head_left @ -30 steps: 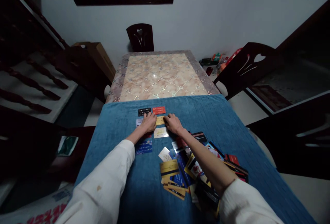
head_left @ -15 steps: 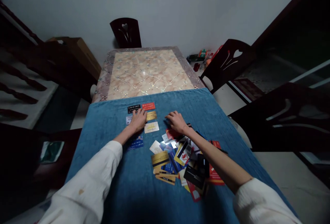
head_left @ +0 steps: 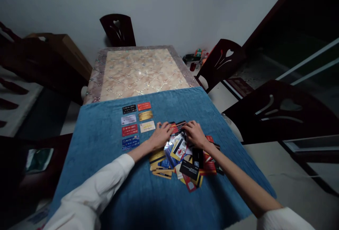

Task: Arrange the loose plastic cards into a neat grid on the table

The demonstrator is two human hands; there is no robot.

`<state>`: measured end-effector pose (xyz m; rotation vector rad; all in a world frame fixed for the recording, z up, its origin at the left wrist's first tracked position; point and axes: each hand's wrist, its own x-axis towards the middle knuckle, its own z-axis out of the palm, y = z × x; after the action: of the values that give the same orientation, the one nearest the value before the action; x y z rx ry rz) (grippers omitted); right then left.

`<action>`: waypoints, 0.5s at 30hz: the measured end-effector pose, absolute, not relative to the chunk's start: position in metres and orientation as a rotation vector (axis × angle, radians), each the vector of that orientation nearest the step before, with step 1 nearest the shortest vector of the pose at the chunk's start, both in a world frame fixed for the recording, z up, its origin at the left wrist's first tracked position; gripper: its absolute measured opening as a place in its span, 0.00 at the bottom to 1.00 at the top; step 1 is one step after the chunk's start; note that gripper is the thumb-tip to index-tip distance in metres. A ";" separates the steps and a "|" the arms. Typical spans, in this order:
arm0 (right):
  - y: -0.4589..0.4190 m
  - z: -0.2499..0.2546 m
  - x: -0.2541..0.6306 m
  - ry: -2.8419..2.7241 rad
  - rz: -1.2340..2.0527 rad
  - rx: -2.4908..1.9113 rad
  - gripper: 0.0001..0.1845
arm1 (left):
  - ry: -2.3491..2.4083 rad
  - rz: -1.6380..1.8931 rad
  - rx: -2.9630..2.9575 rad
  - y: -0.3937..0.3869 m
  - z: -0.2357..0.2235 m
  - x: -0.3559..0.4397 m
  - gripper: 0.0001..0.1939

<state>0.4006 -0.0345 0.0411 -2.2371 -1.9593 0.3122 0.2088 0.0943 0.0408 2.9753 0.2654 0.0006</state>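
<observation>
A loose heap of bank-style cards (head_left: 189, 168) lies on the blue cloth, many overlapping. My left hand (head_left: 160, 136) rests at the heap's upper left, fingers bent and apart, touching cards beside a red card (head_left: 174, 129). On the upper right of the heap is my right hand (head_left: 196, 134), its bent fingertips at a dark striped card (head_left: 180, 125); no card is seen lifted. Left of the heap, several cards lie flat in two columns: a black card (head_left: 129, 109), silver card (head_left: 128, 119), red card (head_left: 129, 129) and blue card (head_left: 130, 142), beside an orange-red card (head_left: 144, 106), gold card (head_left: 145, 115) and white card (head_left: 147, 126).
The blue cloth (head_left: 106, 173) covers the near part of the table; a patterned tablecloth (head_left: 140, 69) shows beyond it. Dark wooden chairs stand at the far side (head_left: 119, 30) and the right (head_left: 221, 60). A cardboard box (head_left: 75, 55) is at the left.
My left hand has moved right from the card columns to the heap, uncovering the silver and red cards. My right hand has shifted over the heap's upper right. The view has turned slightly right.
</observation>
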 end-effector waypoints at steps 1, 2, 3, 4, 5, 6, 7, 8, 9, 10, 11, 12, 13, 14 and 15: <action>-0.042 0.041 0.403 -1.950 0.298 -2.246 0.19 | 0.199 0.032 2.968 0.085 0.039 0.212 0.18; -0.050 0.040 0.405 -1.941 0.287 -2.252 0.19 | 0.123 0.048 2.962 0.076 0.036 0.215 0.19; -0.057 0.039 0.407 -1.930 0.275 -2.256 0.18 | 0.043 0.056 2.959 0.068 0.034 0.218 0.20; -0.064 0.037 0.409 -1.920 0.264 -2.253 0.18 | -0.031 0.075 2.954 0.060 0.032 0.221 0.21; -0.071 0.036 0.411 -1.911 0.254 -2.252 0.17 | -0.121 0.085 2.949 0.052 0.031 0.223 0.22; -0.078 0.035 0.412 -1.903 0.245 -2.253 0.17 | -0.194 0.101 2.942 0.045 0.029 0.226 0.22; -0.084 0.033 0.414 -1.895 0.235 -2.257 0.16 | -0.272 0.111 2.929 0.038 0.028 0.228 0.22; -0.091 0.032 0.414 -1.888 0.226 -2.260 0.16 | -0.324 0.123 2.918 0.031 0.028 0.230 0.22; -0.097 0.031 0.415 -1.883 0.217 -2.262 0.16 | -0.366 0.128 2.911 0.025 0.027 0.232 0.22; -0.104 0.030 0.415 -1.881 0.209 -2.262 0.15 | -0.403 0.128 2.905 0.021 0.027 0.234 0.22; -0.110 0.029 0.414 -1.883 0.204 -2.259 0.15 | -0.428 0.127 2.902 0.016 0.026 0.235 0.23; -0.116 0.029 0.414 -1.886 0.201 -2.255 0.15 | -0.449 0.125 2.902 0.013 0.024 0.236 0.23; -0.123 0.028 0.413 -1.890 0.199 -2.252 0.16 | -0.468 0.126 2.904 0.010 0.023 0.237 0.23; -0.129 0.026 0.412 -1.891 0.199 -2.248 0.16 | -0.483 0.129 2.908 0.009 0.021 0.237 0.23; -0.135 0.025 0.412 -1.886 0.200 -2.244 0.16 | -0.497 0.133 2.914 0.008 0.018 0.238 0.22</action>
<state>0.4116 -0.1350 0.0249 -2.2440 -1.8864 0.1998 0.2376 0.0076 0.0183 2.9143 -0.4971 0.1332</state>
